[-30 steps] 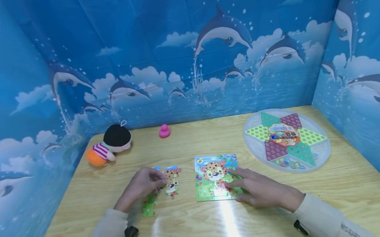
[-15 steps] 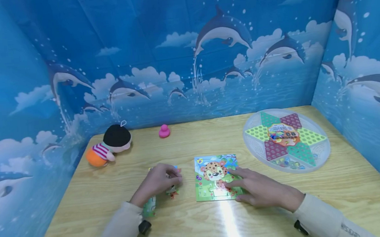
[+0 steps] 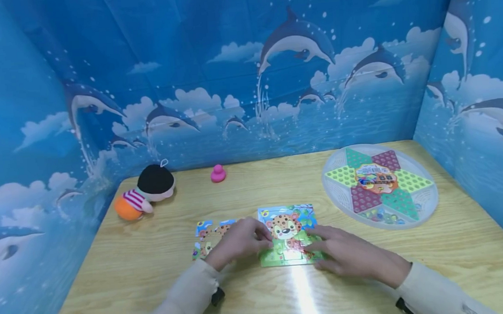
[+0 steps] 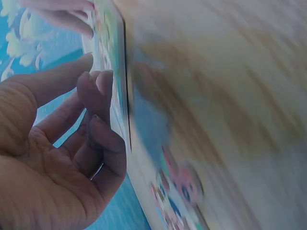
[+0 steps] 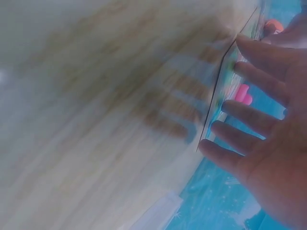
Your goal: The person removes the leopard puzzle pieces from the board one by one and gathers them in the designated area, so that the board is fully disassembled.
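Note:
My left hand (image 3: pixel 242 239) is over the left edge of a square leopard jigsaw puzzle (image 3: pixel 285 227), its fingers loosely bent. In the left wrist view, the left hand (image 4: pixel 62 134) shows no piece between thumb and fingers. With fingers spread, my right hand (image 3: pixel 350 254) touches the puzzle's right side. Its fingertips lie along the puzzle's edge in the right wrist view. Left of the puzzle, several loose jigsaw pieces (image 3: pixel 206 248) with matching leopard art lie on the wooden table (image 3: pixel 125 280), partly hidden by the left hand and forearm.
A soft doll (image 3: pixel 143 195) with black hair and an orange end lies at the back left. Beside it stands a small pink toy (image 3: pixel 218 174). A round Chinese checkers board (image 3: pixel 379 185) with marbles sits at the right. Dolphin-printed cloth (image 3: pixel 247 80) walls the table's back and sides.
My left hand has moved right, from over the loose pieces to the puzzle's left edge, uncovering pieces at the far left. The right hand has hardly moved.

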Available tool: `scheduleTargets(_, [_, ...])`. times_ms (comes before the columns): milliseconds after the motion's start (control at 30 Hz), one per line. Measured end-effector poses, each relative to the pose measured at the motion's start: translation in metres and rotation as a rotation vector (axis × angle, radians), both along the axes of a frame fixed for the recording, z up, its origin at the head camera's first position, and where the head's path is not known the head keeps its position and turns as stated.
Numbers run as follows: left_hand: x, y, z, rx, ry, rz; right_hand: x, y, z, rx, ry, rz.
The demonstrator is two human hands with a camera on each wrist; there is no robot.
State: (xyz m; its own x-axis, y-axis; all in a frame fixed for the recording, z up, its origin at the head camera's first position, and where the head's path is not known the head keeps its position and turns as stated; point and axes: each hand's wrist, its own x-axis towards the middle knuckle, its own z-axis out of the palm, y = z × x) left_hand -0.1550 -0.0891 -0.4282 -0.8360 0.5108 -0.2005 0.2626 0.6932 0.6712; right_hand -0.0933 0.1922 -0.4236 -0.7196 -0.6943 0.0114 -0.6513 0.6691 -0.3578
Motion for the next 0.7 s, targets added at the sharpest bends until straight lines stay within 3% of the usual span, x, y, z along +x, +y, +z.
scheduleTargets(167, [0.004, 0.014, -0.002, -0.016, 0.027, -0.052, 0.003, 0.002, 0.002, 0.009, 0.009, 0.006])
scheduleTargets(700, [0.009, 0.027, -0.001, -0.051, 0.051, -0.031, 0.006, 0.002, -0.002, 0.039, 0.003, 0.025])
